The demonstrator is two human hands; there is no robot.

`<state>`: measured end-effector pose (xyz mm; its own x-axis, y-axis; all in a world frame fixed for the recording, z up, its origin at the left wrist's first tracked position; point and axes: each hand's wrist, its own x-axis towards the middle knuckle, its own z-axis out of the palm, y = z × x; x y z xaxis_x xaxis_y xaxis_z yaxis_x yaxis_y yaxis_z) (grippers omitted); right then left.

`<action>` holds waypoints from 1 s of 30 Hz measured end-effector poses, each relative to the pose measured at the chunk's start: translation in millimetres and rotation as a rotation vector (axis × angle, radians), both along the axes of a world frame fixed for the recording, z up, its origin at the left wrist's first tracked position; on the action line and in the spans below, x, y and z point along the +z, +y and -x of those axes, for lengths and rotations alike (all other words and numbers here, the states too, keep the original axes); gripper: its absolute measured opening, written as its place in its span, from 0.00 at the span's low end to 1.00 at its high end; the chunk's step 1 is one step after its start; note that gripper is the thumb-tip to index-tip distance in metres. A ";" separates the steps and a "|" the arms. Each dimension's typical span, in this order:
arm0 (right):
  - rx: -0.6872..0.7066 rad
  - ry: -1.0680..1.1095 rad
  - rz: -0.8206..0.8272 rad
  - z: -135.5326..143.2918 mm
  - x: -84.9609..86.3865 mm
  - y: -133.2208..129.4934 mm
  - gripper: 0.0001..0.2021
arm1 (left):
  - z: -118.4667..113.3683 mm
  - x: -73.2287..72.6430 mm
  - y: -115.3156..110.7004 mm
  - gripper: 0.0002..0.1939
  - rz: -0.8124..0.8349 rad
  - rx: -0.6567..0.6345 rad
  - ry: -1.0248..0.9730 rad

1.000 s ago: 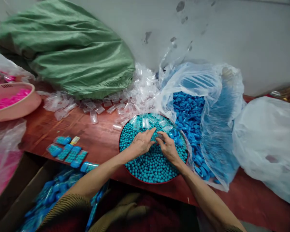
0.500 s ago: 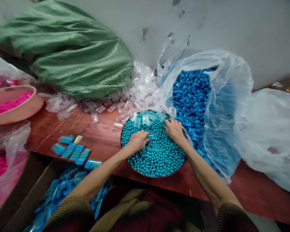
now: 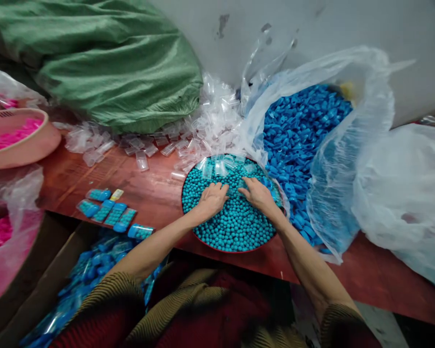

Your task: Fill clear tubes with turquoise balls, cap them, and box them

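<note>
A round red-rimmed tub (image 3: 217, 248) is full of small teal balls (image 3: 235, 232). My left hand (image 3: 213, 199) is at the middle of the tub, its fingers curled down among the balls; whatever is in them is hidden. Facing it from the right, my right hand (image 3: 258, 194) touches the balls with thumb and forefinger apart, and I see nothing held in it. Several clear plastic cases (image 3: 221, 168) lie on the balls at the tub's far edge. Blue caps (image 3: 300, 140) fill an open clear bag beside the tub.
Loose clear cases (image 3: 210, 130) are heaped behind the tub, below a green sack (image 3: 123, 67). Filled blue-capped cases (image 3: 118, 212) lie at the table's left front. A pink basin (image 3: 39, 145) holds pink pieces. A white bag (image 3: 402, 193) stands at right.
The whole view has shifted, with the table appearing higher. My hands stay over the tub; my right fingers have spread, and a clear case seen at my left fingertips is now hidden.
</note>
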<state>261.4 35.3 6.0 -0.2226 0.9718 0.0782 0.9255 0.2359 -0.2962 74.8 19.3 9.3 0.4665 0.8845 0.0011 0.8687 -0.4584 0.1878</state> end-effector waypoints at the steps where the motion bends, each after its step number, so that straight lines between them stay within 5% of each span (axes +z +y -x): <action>1: 0.004 0.013 0.023 1.9 -2.2 2.2 0.20 | -0.8 0.3 0.5 0.15 0.018 -0.003 -0.022; 11: 0.135 0.375 -0.118 12.0 -3.7 -2.1 0.16 | 16.1 21.6 17.5 0.13 0.084 -0.100 -0.047; 14: 0.132 0.450 -0.029 22.0 -6.6 -6.0 0.13 | 8.6 15.9 20.6 0.18 0.086 -0.136 -0.216; 18: 0.068 0.580 0.019 22.8 -8.0 -12.5 0.09 | 1.6 9.0 21.8 0.12 0.117 -0.093 -0.471; 22: -0.082 0.680 0.070 17.8 -3.1 -15.5 0.07 | 1.0 14.5 22.6 0.12 0.139 -0.156 -0.348; 24: -0.042 0.697 0.062 18.5 -2.6 -14.6 0.07 | -0.2 14.2 21.8 0.15 0.140 -0.220 -0.250; 28: 0.002 0.695 0.064 23.1 -9.0 -9.3 0.12 | -4.1 -13.2 22.1 0.28 0.144 -0.223 -0.224; 30: -0.030 0.683 0.080 23.8 -13.4 -6.8 0.11 | -5.6 -37.2 26.9 0.27 0.090 -0.099 -0.267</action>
